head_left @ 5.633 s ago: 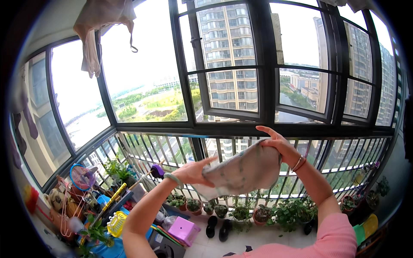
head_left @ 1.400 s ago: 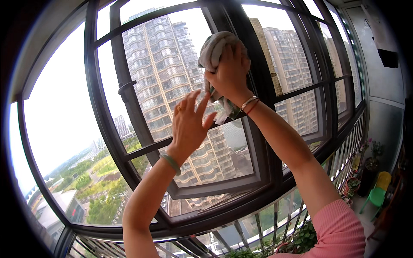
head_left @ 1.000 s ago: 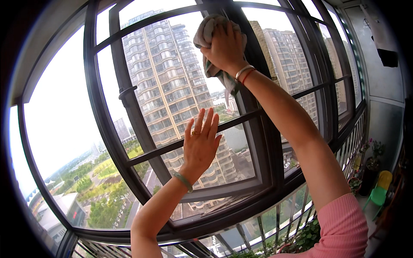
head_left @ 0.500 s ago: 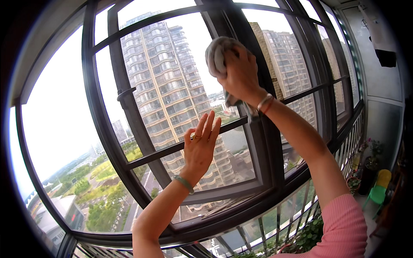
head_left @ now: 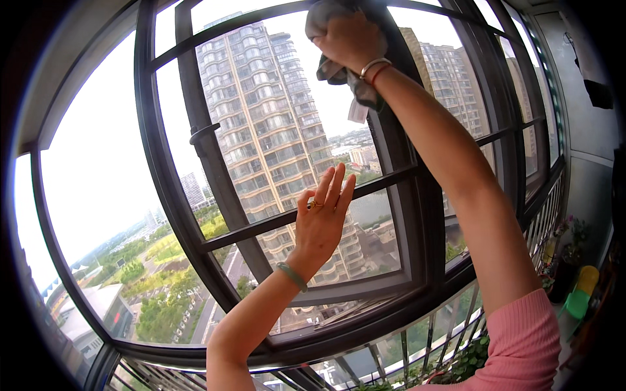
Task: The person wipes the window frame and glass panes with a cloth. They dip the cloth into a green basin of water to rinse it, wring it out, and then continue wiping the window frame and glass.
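Observation:
A crumpled grey cloth [head_left: 365,93] is bunched in my right hand [head_left: 354,40], which presses it near the top of the window's dark upright frame [head_left: 399,143]. One end of the cloth, with a white tag [head_left: 357,112], hangs below my fingers. Lower down, my left hand [head_left: 322,218] rests at the dark crossbar [head_left: 261,228], several fingers stretched upward over the glass and nothing held. A ring and a green bangle [head_left: 292,276] are on that hand and wrist.
A window handle [head_left: 205,133] juts from the frame on the left. Metal railings [head_left: 404,342] and leafy plants [head_left: 466,362] stand along the bottom. At the right are flowerpots and a green and yellow chair [head_left: 578,303]. Tall buildings [head_left: 261,117] show outside.
My right hand has moved upward along the frame with the cloth. My left hand stays at the crossbar. The whole view has shifted slightly.

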